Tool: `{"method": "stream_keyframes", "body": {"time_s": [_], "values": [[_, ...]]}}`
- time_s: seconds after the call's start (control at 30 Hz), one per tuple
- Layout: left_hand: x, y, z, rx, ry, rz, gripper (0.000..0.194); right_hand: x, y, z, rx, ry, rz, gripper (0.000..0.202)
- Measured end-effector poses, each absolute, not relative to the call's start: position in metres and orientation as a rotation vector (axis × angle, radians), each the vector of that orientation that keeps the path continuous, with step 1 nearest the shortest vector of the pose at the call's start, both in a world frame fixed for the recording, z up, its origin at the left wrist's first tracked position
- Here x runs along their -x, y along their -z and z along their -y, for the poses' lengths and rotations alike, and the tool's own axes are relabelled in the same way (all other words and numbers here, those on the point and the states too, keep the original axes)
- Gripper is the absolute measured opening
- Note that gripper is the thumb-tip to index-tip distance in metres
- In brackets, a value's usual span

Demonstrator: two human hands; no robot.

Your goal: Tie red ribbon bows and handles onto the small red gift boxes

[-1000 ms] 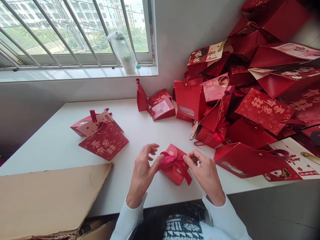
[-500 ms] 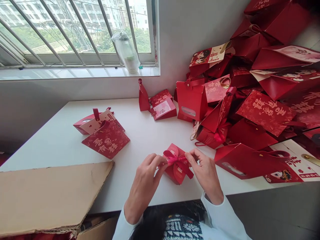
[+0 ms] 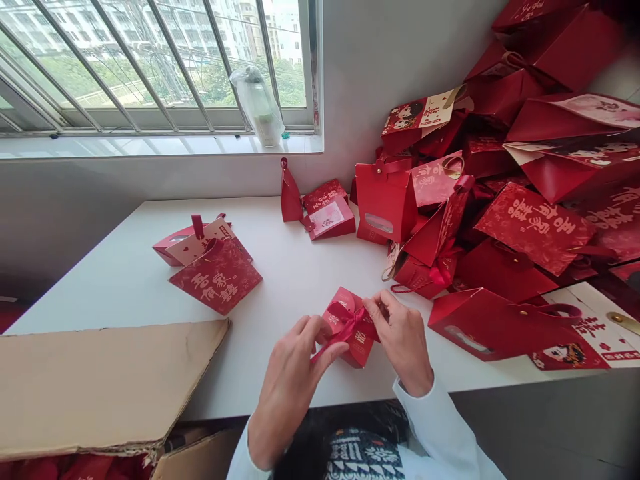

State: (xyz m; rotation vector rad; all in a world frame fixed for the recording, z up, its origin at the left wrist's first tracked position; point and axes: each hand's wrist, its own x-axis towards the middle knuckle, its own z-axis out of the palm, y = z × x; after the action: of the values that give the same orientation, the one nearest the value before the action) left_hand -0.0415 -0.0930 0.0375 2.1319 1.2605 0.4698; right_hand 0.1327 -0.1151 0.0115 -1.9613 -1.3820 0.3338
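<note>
A small red gift box (image 3: 361, 348) with printed petal flaps rests on the white table in front of me. Across its top runs a dark pink ribbon (image 3: 349, 325), tied in a bow at the centre. My left hand (image 3: 295, 373) pinches a ribbon end at the box's left side, thumb and fingers closed on it. On the right, my right hand (image 3: 400, 337) is closed by the bow, its thumb and forefinger pinching the ribbon. Just what lies between those right fingertips is partly hidden.
A heap of red gift boxes (image 3: 535, 227) covers the table's right side. Several red boxes (image 3: 217, 277) stand at the left, more (image 3: 327, 217) by the wall. An open cardboard box (image 3: 110, 380) overlaps the near left edge. A bagged cup (image 3: 263, 110) stands on the sill.
My left hand has drawn its ribbon end down and toward me. My right hand has shifted slightly left, closer to the bow's middle. The view has tilted a little.
</note>
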Motion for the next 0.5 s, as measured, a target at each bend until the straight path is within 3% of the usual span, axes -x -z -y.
{"method": "stream_keyframes", "body": {"time_s": [0.2, 0.5], "values": [[0.019, -0.032, 0.077, -2.275, -0.507, -1.523, 0.032, -0.134, -0.011, 0.118, 1.858, -0.406, 1.382, 0.033], [-0.015, -0.010, 0.073, -2.473, -0.592, -1.704, 0.021, -0.129, -0.004, 0.119, 1.925, -0.288, 1.348, 0.032]]}}
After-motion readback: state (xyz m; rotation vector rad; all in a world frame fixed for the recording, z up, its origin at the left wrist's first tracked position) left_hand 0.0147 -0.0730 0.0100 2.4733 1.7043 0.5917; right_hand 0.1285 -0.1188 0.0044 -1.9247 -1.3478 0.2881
